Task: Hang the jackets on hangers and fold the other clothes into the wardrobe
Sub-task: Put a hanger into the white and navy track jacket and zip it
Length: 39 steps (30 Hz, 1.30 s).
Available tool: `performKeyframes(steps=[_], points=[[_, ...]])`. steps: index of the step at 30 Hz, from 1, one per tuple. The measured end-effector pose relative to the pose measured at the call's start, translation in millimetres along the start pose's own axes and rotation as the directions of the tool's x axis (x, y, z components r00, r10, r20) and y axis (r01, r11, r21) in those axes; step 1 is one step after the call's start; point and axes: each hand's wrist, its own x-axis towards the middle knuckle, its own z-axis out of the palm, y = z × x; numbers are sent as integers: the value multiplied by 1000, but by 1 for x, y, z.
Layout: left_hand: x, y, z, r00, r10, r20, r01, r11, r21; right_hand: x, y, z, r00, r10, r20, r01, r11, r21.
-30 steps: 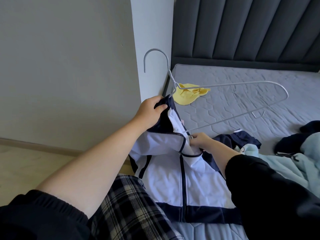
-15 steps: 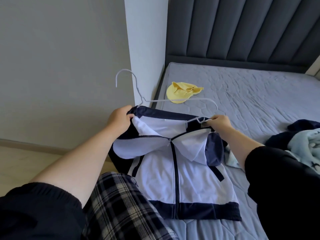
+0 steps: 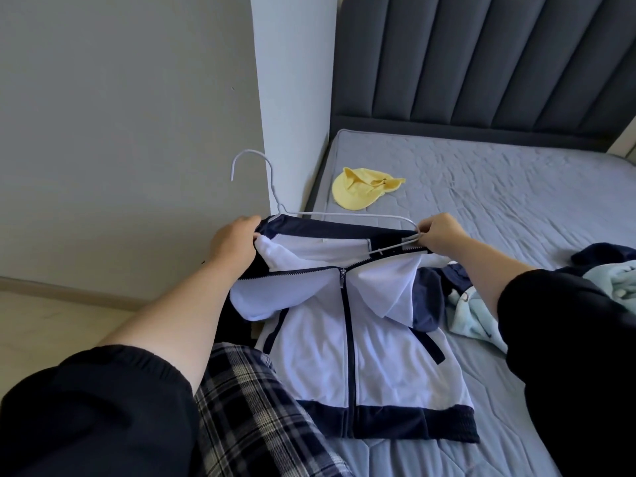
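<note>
A white jacket with navy trim (image 3: pixel 371 356) lies front up on the bed, zip partly open at the collar. A thin white wire hanger (image 3: pixel 272 187) sits in its neck, hook sticking up to the left. My left hand (image 3: pixel 237 246) grips the navy collar at the jacket's left shoulder. At the right shoulder, my right hand (image 3: pixel 442 234) pinches the hanger's end together with the collar. The hanger's left arm is hidden inside the jacket.
A yellow cap (image 3: pixel 364 189) lies further up the grey mattress (image 3: pixel 516 208). A light blue garment (image 3: pixel 481 311) and a navy one (image 3: pixel 599 254) are heaped at the right. A white wall corner (image 3: pixel 292 98) and dark padded headboard (image 3: pixel 481 63) stand behind.
The hanger has gone from held high above the jacket down into its neck. My right hand moved out to the right shoulder and the collar is now spread wide between both hands.
</note>
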Motion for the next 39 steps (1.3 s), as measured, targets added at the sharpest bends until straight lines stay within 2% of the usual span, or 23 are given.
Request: performKeyframes(steps=[2,5,8,11,13,16,19,20,21,23,24,26,30,36,39], points=[[-2,-2,1,1000,19,5,-19,1000,12,-2,0,-1,999,8,43,-8,1000,0],[-5,0,3,992,101,73,-108,990,92,-7,1,-4,996,58,70,-65,992,109],[-6,11,5,980,156,125,-178,964,195,-10,-4,-5,993,114,-25,-111,989,97],[-1,23,9,981,153,115,-173,968,184,-15,-21,-3,981,158,-108,-138,974,179],[1,33,14,977,175,120,-190,973,130,-20,-44,0,985,109,-132,-75,967,245],[4,54,19,972,185,145,-189,982,9,-32,-87,9,987,-70,-143,113,941,318],[8,70,19,972,155,178,-134,983,-128,-44,-119,12,975,-219,-44,213,858,468],[8,72,16,979,121,165,-91,980,-176,-46,-122,12,965,-262,-18,238,844,480],[9,73,13,988,68,136,-36,973,-227,-45,-121,11,955,-294,-40,283,861,422],[11,74,1,999,-33,44,44,960,-278,-37,-113,8,913,-353,-205,381,917,118],[12,73,-7,999,-53,-5,49,956,-290,-33,-111,5,893,-374,-251,381,924,-21],[14,70,-24,995,-64,-73,37,946,-322,-29,-113,1,887,-397,-234,370,916,-153],[19,62,-68,980,-102,-168,43,945,-324,-31,-145,-10,877,-414,-242,391,910,-141],[29,41,-173,909,-160,-384,41,953,-299,-58,-240,-38,761,-456,-462,489,871,-55],[27,28,-236,868,-182,-463,43,955,-294,-83,-295,-55,706,-475,-525,546,837,-24]])
